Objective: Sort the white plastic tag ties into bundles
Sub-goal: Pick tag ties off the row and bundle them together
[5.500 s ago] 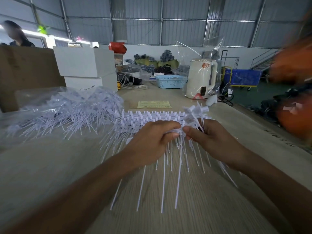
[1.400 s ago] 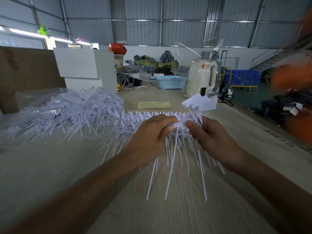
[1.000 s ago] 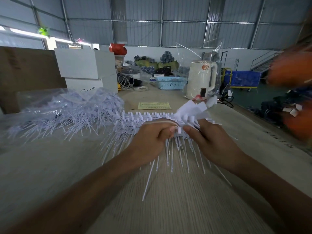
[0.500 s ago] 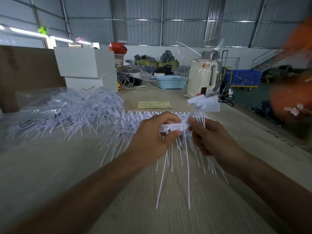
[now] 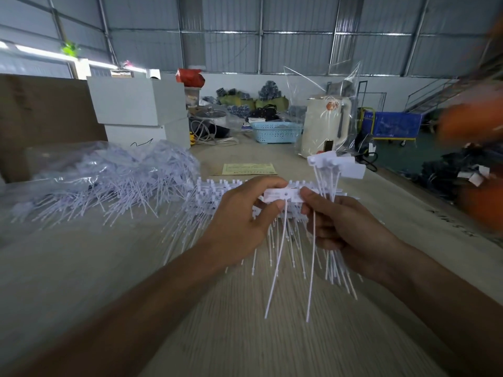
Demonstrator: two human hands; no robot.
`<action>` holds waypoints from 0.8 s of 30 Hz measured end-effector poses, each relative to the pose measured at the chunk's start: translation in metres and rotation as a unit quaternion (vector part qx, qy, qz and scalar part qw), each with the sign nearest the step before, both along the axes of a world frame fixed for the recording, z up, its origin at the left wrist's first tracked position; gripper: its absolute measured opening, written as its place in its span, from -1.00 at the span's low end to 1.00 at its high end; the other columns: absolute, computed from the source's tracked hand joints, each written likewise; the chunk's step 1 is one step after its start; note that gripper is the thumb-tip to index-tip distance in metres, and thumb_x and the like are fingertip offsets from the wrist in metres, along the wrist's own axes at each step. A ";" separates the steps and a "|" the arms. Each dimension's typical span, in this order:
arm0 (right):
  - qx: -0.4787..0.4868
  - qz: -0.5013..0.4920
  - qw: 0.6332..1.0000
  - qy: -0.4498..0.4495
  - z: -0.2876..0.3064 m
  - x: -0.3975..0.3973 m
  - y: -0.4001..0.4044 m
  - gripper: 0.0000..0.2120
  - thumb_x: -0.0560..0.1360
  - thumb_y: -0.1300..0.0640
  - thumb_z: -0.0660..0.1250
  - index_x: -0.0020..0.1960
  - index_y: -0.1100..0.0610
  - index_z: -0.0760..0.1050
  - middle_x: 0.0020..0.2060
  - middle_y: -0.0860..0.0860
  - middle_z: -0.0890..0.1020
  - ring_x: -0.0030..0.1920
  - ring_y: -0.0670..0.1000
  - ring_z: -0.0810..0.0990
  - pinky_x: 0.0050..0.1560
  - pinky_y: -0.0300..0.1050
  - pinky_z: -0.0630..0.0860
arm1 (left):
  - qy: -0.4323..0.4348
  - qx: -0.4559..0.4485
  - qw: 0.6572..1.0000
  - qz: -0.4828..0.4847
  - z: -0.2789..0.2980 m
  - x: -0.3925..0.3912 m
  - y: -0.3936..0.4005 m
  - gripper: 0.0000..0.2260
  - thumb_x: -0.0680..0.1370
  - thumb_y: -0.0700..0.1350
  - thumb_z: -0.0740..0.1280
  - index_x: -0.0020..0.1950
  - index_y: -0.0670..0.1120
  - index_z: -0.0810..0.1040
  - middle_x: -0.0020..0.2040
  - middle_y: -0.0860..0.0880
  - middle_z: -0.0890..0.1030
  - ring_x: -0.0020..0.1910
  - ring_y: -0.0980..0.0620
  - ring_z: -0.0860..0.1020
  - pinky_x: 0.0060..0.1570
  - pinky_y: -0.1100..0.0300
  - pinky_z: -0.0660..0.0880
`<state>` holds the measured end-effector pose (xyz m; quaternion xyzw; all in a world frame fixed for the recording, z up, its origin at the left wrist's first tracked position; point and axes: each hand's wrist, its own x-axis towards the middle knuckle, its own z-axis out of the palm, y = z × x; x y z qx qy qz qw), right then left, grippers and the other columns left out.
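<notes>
Both hands pinch one tag tie: left hand, right hand also gripping bundle.

White tag tie held level, tails hanging, loose ties heaped left

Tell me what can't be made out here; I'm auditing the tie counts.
Head view:
- Bundle in the right hand: ties overlap, the fingers cover their stems; count unreadable.
- Print on the tag pinched by the left hand: too small.
- Heap in the clear bag: film glare, tangled.
- Orange shapes, right edge: motion-blurred.
</notes>
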<state>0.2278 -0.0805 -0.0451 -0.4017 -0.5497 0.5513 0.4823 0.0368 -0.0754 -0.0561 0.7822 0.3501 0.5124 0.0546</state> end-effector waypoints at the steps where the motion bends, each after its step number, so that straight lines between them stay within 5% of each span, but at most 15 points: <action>1: -0.003 0.004 1.000 0.002 0.000 0.001 0.001 -0.69 0.50 -0.10 0.41 -0.33 0.05 0.55 -0.50 -0.10 0.17 -0.50 -0.08 0.10 -0.57 -0.26 0.12 | 0.018 0.015 1.000 0.015 -0.001 -0.002 0.002 -0.77 0.60 -0.17 0.37 0.26 -0.10 0.62 0.15 0.04 0.65 0.09 0.14 0.59 0.05 0.28 0.53; 6: 0.002 0.028 1.000 0.011 -0.002 0.000 0.000 -0.67 0.52 -0.10 0.40 -0.36 0.02 0.51 -0.47 -0.07 0.14 -0.48 -0.05 0.06 -0.56 -0.28 0.13 | 0.077 0.071 0.994 0.042 -0.002 -0.004 0.004 -0.77 0.62 -0.12 0.30 0.20 -0.17 0.64 0.03 -0.07 0.67 -0.02 0.02 0.58 0.00 0.10 0.50; 15: 0.106 0.019 0.991 -0.081 -0.006 0.003 -0.003 -0.66 0.58 -0.07 0.31 -0.30 0.07 0.40 -0.52 -0.10 0.25 -0.53 -0.10 0.17 -0.51 -0.28 0.19 | 0.076 0.052 0.996 0.014 0.003 -0.004 0.001 -0.79 0.64 -0.18 0.25 0.01 -0.21 0.67 -0.15 -0.06 0.67 -0.17 0.04 0.57 -0.11 0.17 0.47; 20: 0.296 -0.068 0.910 -0.281 -0.003 0.000 -0.001 -0.69 0.62 0.05 0.27 -0.30 0.00 0.40 -0.49 -0.18 0.43 -0.45 -0.19 0.37 -0.38 -0.35 0.28 | 0.038 -0.028 0.999 -0.010 0.002 -0.006 0.004 -0.77 0.63 -0.22 0.29 -0.23 -0.16 0.58 -0.33 0.04 0.57 -0.30 0.08 0.55 -0.20 0.17 0.50; 24: 0.178 -0.051 0.969 -0.161 -0.003 0.002 0.001 -0.55 0.62 -0.06 0.28 -0.44 -0.05 0.42 -0.56 -0.13 0.35 -0.55 -0.18 0.26 -0.49 -0.33 0.24 | 0.044 -0.058 0.996 -0.047 0.002 -0.003 0.003 -0.90 0.59 -0.20 0.39 -0.02 -0.13 0.71 -0.13 0.01 0.67 -0.15 0.10 0.61 -0.08 0.15 0.53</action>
